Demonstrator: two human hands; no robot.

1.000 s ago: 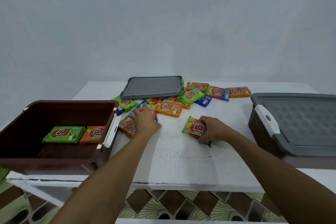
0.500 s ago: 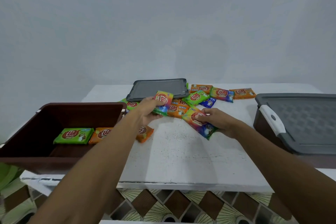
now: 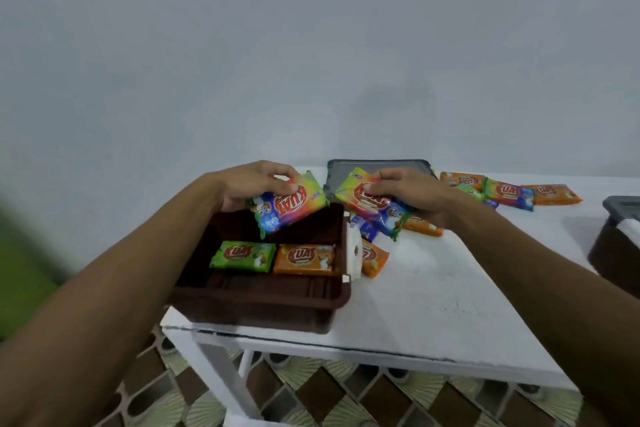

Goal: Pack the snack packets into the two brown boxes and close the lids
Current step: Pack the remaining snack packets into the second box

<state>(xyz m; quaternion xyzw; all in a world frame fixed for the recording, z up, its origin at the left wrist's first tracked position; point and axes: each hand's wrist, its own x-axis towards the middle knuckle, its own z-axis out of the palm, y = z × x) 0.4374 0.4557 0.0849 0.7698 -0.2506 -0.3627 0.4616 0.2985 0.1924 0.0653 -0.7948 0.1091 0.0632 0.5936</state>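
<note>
A single head-worn wide-angle camera looks forward and down from the person's own vantage, both forearms entering from the bottom corners. It faces a plain pale wall across a white table, whose near edge crosses the lower frame with tiled floor showing beneath. The open brown box sits close at centre-left; a second box is cut off at the right edge.

Left hand: carried its rainbow packet from above the table to over the open brown box.
Right hand: lifted its second rainbow packet higher, leftward.
</note>
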